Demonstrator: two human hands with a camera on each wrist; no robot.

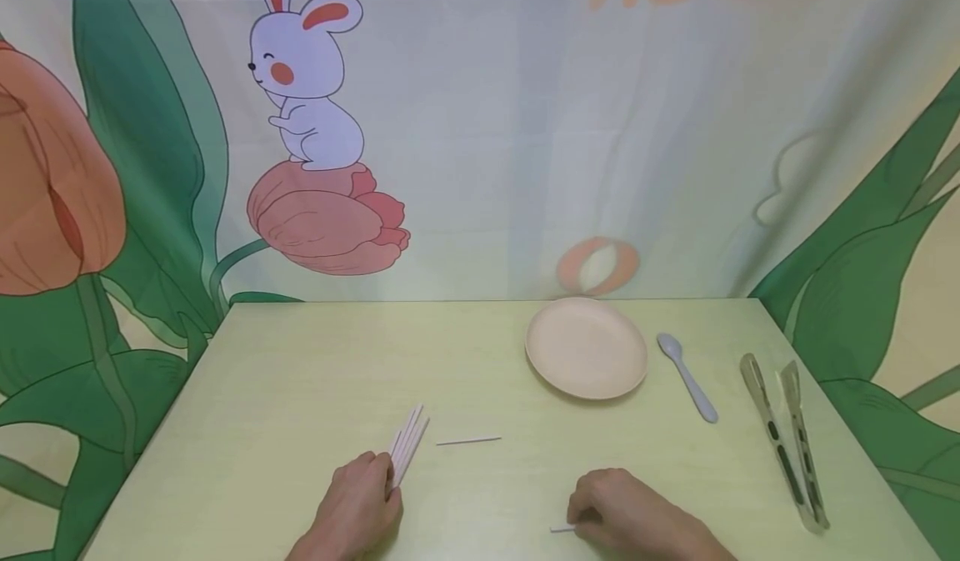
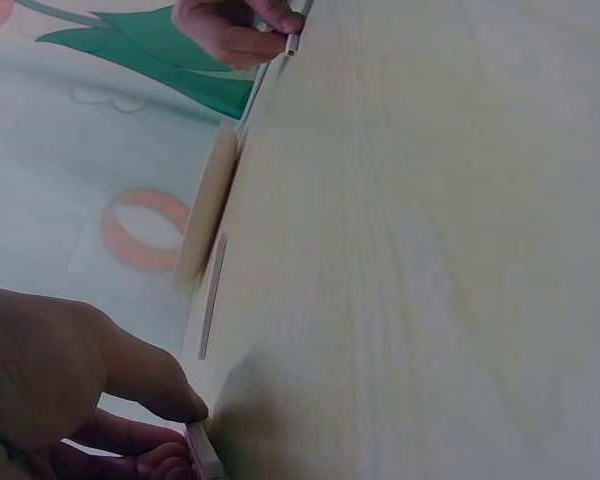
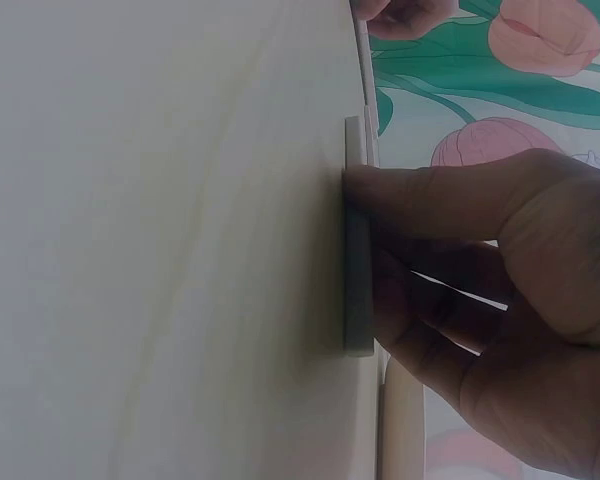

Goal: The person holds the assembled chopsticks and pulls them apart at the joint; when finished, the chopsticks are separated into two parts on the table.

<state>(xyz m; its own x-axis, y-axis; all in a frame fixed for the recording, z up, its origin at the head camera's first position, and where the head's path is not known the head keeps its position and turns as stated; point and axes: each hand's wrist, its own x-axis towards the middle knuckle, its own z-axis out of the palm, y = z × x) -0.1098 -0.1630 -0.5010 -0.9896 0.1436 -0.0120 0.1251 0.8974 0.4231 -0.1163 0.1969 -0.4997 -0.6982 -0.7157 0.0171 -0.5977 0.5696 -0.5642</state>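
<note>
In the head view my left hand [image 1: 356,498] grips a small bundle of thin pale sticks [image 1: 408,446], their far ends fanning slightly away from me. One loose stick [image 1: 468,441] lies on the table just right of the bundle. My right hand [image 1: 626,507], low and right of centre, pinches another pale stick [image 3: 357,280] close over the tabletop. The right wrist view shows the thumb near one end of that stick and the other fingers behind it. The left wrist view catches my left thumb [image 2: 145,375] against the end of the bundle.
A round beige plate [image 1: 587,349] sits at the back of the table [image 1: 337,353]. To its right lie a grey spoon [image 1: 690,382] and a pair of tongs [image 1: 787,448], near the right edge. A printed curtain [image 1: 480,127] hangs behind the table.
</note>
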